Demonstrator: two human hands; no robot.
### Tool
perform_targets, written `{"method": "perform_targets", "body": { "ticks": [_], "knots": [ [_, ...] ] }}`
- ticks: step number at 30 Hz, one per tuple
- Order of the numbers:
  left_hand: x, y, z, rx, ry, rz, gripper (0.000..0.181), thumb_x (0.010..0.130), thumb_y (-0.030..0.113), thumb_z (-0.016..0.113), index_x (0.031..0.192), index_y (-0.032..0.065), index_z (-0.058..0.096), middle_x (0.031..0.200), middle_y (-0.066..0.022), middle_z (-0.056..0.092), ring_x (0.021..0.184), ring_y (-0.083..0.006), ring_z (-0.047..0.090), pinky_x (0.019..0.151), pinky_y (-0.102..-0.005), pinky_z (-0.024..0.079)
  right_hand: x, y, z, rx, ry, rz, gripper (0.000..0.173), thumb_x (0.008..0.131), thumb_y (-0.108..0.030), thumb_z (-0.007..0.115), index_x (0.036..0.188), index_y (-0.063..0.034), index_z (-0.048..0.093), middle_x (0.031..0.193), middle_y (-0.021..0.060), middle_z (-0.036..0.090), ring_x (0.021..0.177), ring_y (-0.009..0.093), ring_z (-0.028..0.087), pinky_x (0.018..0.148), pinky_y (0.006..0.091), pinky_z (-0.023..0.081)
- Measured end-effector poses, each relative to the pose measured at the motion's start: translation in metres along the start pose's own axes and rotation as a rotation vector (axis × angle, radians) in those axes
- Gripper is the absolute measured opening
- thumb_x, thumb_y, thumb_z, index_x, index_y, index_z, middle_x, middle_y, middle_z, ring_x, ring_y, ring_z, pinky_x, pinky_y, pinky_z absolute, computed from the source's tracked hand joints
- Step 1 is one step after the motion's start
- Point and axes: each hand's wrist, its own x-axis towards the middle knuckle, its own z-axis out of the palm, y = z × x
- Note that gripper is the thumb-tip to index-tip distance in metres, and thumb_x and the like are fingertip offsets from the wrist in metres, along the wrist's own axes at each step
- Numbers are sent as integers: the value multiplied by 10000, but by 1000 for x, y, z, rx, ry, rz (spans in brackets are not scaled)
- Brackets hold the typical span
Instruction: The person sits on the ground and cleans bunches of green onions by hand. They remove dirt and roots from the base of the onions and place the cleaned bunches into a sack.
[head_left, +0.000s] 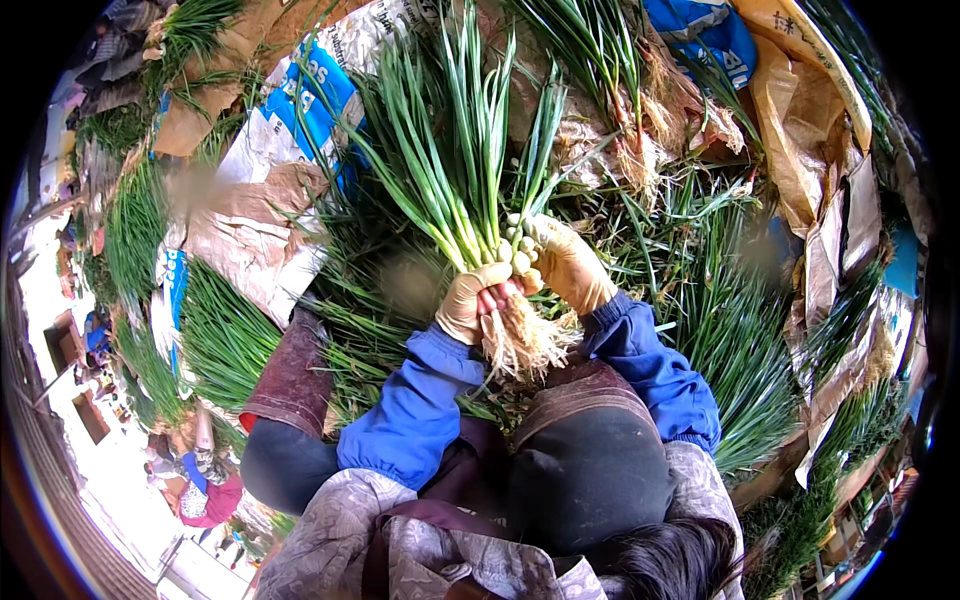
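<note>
My left hand (471, 304), in a tan glove with bare fingertips showing, grips a bunch of spring onions (457, 172) low on the stalks. The green leaves fan out ahead of me, and a tuft of pale stringy roots (525, 341) hangs beneath the fist, above my lap. Close on the right, my right hand (574, 262), also gloved, is curled around a few stalks (538, 184) at the bunch's side. Pale rounded shapes (521, 255) sit between the hands; whether they are all bulbs or partly glove fingertips I cannot tell.
More spring onions with roots (630, 112) lie ahead on brown paper. Leaf piles (727, 360) spread at the right and at the left (225, 330). Printed sacks (300, 97) and a tan sack (787, 112) surround me. Another person (202, 499) is at the lower left.
</note>
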Motion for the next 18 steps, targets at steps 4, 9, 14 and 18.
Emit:
{"method": "perform_targets", "body": {
  "ticks": [4,9,14,18],
  "knots": [
    [-3,-12,18,294,308,5,167,815,207,681,841,45,647,671,-38,623,530,-108,559,494,-200,433,-1,5,-5,-189,359,-134,140,929,-173,612,948,-35,608,748,29,613,589,122,582,472,243,451],
    [-21,-22,49,466,239,95,247,851,235,643,995,35,632,730,-53,651,541,-75,561,475,-156,428,15,-40,-50,-278,631,-530,112,923,-161,616,912,-50,621,755,-2,616,614,86,528,615,236,431],
    [-28,28,55,596,184,49,290,850,251,647,1033,26,633,756,-66,659,561,-83,589,458,-158,430,11,-56,-25,-1223,-42,603,347,905,-265,661,1118,9,645,996,104,687,854,159,652,797,295,521],
    [24,67,18,517,89,64,320,843,212,667,1064,-17,631,738,-61,643,566,-101,593,460,-168,445,51,-122,-40,-1480,706,-841,251,841,-244,701,1058,-128,655,1001,103,683,865,194,652,736,329,533]
  ]
}}
